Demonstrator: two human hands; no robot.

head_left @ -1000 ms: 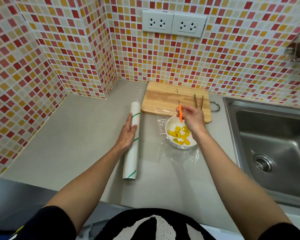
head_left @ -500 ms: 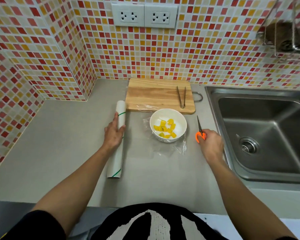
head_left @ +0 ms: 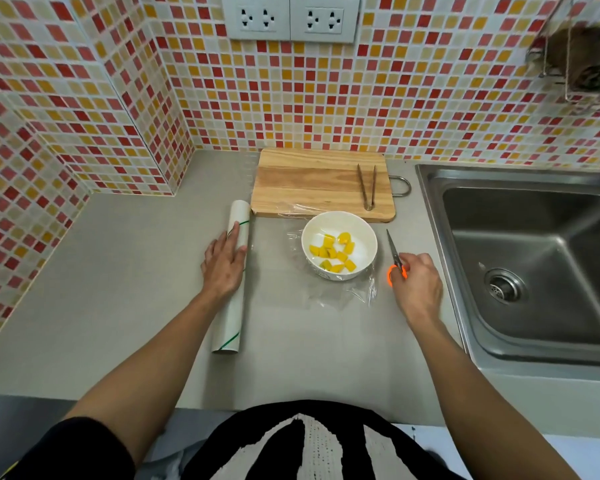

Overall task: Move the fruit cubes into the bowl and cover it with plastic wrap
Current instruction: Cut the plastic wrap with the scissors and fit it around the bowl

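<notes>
Whereas a second earlier the right hand point(head_left: 417, 286) had hovered over the bowl with the orange-handled scissors point(head_left: 395, 260) raised, it had since come down to the grey worktop point(head_left: 118, 289) right of the bowl, and half a second earlier it had already been there, so little changed in that last stretch beyond the camera's tilt. The scissors lay on the worktop with their blades closed and pointing far, and the fingers of the right hand were curled around the orange loops. The left hand point(head_left: 223, 264) stayed where it had been, spread flat and pressing on the long white roll of plastic wrap point(head_left: 234, 299), which lay along the worktop from near to far.

The round white ceramic bowl point(head_left: 339, 244) sat between the two hands, apart from both, with the yellow fruit cubes point(head_left: 334, 254) heaped inside it. It rested on a loose sheet of clear plastic film point(head_left: 347, 292) that spread out on the near side and reached up onto the edge of the pale wooden cutting board point(head_left: 312, 181) just beyond. A pair of dark slim tongs point(head_left: 367, 187) lay on the right part of that board. The stainless steel sink point(head_left: 534, 258) stood at the far right.
</notes>
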